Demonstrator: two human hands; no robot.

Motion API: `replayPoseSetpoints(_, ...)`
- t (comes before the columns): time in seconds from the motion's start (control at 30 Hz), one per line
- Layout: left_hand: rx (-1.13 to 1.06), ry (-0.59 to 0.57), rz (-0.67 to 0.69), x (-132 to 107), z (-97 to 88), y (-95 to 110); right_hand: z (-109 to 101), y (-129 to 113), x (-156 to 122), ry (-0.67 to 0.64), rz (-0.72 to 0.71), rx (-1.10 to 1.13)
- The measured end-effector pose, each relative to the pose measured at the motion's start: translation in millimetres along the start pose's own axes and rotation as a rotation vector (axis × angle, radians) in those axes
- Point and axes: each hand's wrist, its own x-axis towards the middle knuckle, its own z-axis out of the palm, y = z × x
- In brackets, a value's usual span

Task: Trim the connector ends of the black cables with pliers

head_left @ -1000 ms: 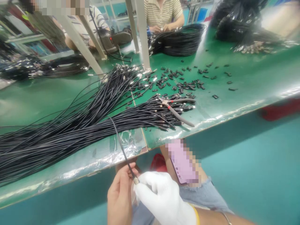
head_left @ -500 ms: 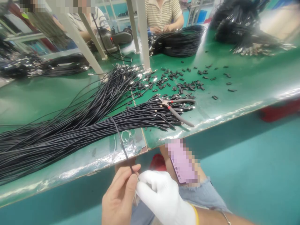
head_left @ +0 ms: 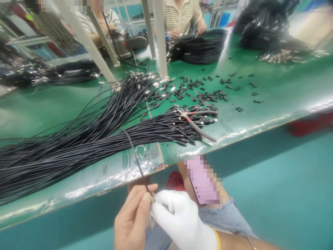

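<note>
- The left hand (head_left: 132,222) pinches a single black cable (head_left: 135,156) shut between thumb and forefinger, just below the table's (head_left: 273,93) near edge.
- The cable's metal plug (head_left: 151,199) sticks out of that pinch towards the white-gloved right hand (head_left: 179,218). Its fingertips touch the plug, but I cannot tell whether they clamp it.
- From the grip the cable rises over the table's edge into the bundle (head_left: 78,146) lying on the table.
- Pliers (head_left: 197,125) lie on the table across the bundle's end, with small black caps (head_left: 203,93) farther in.

Single head-worn view, facing forward and down. Bare left hand (head_left: 132,222), white-gloved right hand (head_left: 182,218) and thin black cable (head_left: 135,157) close at bottom edge; glossy green counter (head_left: 273,90) beyond; striped-shirted co-workers (head_left: 179,15) farthest, top.
</note>
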Motion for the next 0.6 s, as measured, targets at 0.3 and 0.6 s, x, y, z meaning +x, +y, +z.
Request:
replayPoseSetpoints(0.3,0.012,0.007,-0.005,1.4,-0.4,-4.6,-0.4,-1.8,-0.3,0.008,-0.002,0.006)
replayPoseSetpoints(0.6,-0.133,-0.044,-0.191,4.3,-6.0,-2.8,-9.1,-5.5,-4.3,0.025,-0.032,-0.006)
